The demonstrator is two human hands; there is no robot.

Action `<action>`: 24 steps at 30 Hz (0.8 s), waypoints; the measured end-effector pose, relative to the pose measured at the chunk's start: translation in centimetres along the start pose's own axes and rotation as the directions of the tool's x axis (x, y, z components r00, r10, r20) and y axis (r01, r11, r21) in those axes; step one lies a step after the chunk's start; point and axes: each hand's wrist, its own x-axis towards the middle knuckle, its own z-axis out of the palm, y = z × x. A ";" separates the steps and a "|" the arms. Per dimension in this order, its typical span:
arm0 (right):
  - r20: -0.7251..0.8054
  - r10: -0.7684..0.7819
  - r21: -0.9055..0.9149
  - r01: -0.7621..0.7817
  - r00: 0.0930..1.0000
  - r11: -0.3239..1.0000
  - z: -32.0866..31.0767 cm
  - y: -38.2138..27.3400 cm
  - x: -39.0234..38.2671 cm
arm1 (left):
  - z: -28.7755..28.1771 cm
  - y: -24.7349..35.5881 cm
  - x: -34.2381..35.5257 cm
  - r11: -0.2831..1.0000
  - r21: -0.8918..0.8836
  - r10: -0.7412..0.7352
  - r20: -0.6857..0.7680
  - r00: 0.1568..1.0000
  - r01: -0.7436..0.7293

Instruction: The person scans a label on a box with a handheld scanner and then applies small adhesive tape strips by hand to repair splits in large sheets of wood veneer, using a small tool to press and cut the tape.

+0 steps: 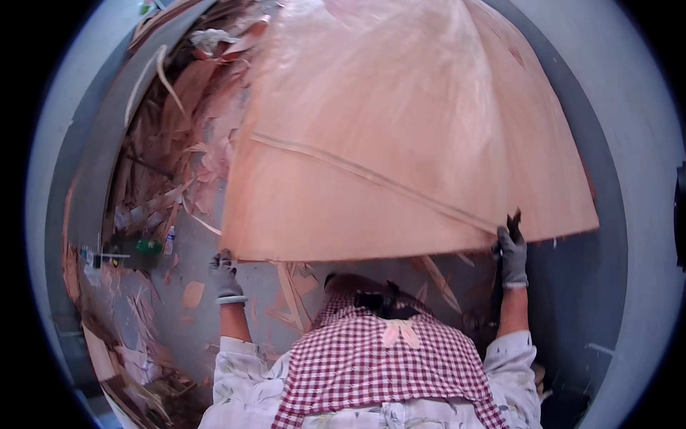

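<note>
A large, thin sheet of pinkish-tan wood veneer (371,200) spreads out in front of me, its near edge level with my hands. My left hand (226,277), in a grey glove, is closed on the near left corner of the sheet. Toward the right of the same edge, my right hand (512,256), also gloved in grey, grips the veneer with its fingers partly hidden. A narrow strip-like line (371,175) crosses the sheet diagonally and ends by my right hand; whether it is a loose strip or a split, I cannot tell.
Torn veneer scraps (214,150) are heaped at the far left beside a long grey board (96,179). A clear bottle (170,240) and a green bottle (148,247) are on the left. More scraps (289,293) litter the grey floor below the sheet. Grey surfaces curve along the right.
</note>
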 end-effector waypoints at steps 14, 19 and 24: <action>-0.028 0.049 0.029 -0.048 0.998 0.998 0.4 -0.4 -0.7 | -0.5 -0.8 2.5 0.998 0.044 0.052 -0.001 0.999 -0.052; -0.020 0.068 0.033 -0.067 0.998 0.997 0.4 -0.5 -0.7 | -0.8 -0.9 2.9 0.979 0.178 0.088 0.088 0.992 -0.103; -0.128 -0.259 -0.099 0.248 0.957 0.964 -0.4 0.7 -1.8 | 1.8 2.7 -0.9 0.440 0.688 0.706 0.133 0.696 -0.578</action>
